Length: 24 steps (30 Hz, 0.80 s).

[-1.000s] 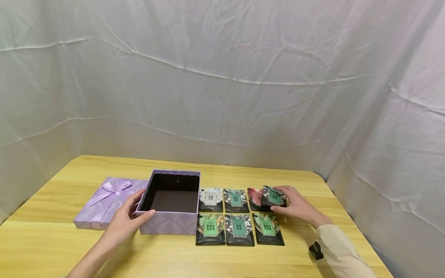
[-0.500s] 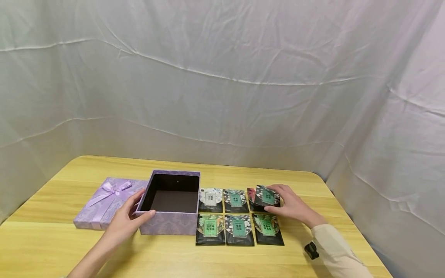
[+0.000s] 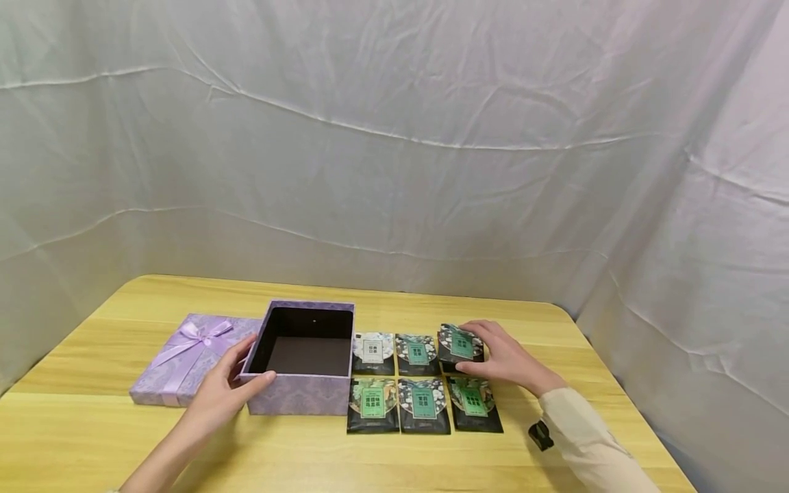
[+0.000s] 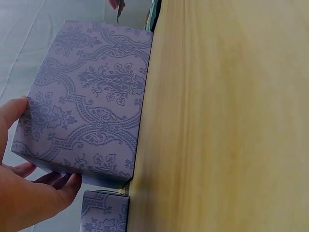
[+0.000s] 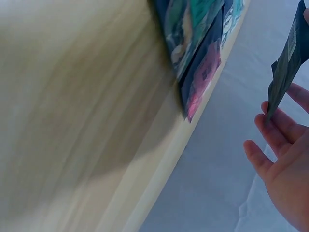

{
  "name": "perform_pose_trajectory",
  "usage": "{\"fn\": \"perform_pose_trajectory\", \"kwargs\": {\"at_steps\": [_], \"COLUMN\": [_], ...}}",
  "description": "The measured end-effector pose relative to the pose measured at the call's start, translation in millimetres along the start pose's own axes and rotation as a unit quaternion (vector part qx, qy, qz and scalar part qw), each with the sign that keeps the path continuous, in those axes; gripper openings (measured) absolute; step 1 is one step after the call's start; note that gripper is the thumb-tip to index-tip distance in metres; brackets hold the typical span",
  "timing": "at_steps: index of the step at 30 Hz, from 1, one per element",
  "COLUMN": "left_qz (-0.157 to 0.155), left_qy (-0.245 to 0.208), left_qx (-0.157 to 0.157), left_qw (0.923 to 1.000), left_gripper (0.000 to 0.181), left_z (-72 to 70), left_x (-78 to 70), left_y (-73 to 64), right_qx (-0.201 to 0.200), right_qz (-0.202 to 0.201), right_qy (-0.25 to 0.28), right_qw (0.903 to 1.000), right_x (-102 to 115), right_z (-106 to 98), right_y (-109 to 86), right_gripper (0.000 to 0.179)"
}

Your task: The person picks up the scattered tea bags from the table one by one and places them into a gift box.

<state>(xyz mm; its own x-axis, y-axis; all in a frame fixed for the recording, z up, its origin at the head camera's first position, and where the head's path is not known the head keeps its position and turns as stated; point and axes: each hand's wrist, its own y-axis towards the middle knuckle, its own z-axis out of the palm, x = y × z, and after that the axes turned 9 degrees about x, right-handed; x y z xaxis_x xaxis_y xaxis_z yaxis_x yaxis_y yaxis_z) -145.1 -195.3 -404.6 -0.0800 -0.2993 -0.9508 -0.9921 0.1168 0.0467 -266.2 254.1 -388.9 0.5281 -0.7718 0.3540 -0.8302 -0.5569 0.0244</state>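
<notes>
My left hand [image 3: 224, 383] grips the near left corner of a purple gift box [image 3: 298, 397], thumb at the front rim and fingers on the side wall. The box stands uncovered, and its black inside holds nothing visible. Above the table, my right hand [image 3: 508, 357] pinches a dark tea sachet [image 3: 461, 342] with a teal label. In the right wrist view this sachet [image 5: 285, 67] hangs tilted, apart from the red-pink sachet [image 5: 205, 77] lying on the table. That red-pink one is hidden in the head view, beneath the held sachet.
The purple lid [image 3: 185, 363] with its ribbon bow lies left of the box. Right of the box, several flat tea sachets [image 3: 425, 407] form two rows. A pale curtain [image 3: 394, 171] hangs behind the wooden table [image 3: 296, 455].
My right hand has carried the held tea sachet left, across the red-pink sachet, which has become covered in the head view. The left hand and the box have stayed put.
</notes>
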Motion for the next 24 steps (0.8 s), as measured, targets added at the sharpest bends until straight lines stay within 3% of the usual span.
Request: {"fn": "perform_pose_trajectory", "kwargs": {"at_steps": [17, 24], "left_qz": [0.007, -0.005], "left_qy": [-0.006, -0.004], "left_qx": [-0.001, 0.004], "left_qw": [1.0000, 1.0000], "left_gripper": [0.075, 0.076], "left_z": [0.2, -0.1], "left_x": [0.9, 0.3], "left_y": [-0.1, -0.2], "right_qx": [0.009, 0.010], "right_qz": [-0.028, -0.041], "right_qy": [-0.020, -0.027], "right_qw": [0.9994, 0.9988], "right_x": [24.0, 33.9], "right_z": [-8.2, -11.1], "right_y": [10.7, 14.3], "right_gripper": [0.074, 0.075]}}
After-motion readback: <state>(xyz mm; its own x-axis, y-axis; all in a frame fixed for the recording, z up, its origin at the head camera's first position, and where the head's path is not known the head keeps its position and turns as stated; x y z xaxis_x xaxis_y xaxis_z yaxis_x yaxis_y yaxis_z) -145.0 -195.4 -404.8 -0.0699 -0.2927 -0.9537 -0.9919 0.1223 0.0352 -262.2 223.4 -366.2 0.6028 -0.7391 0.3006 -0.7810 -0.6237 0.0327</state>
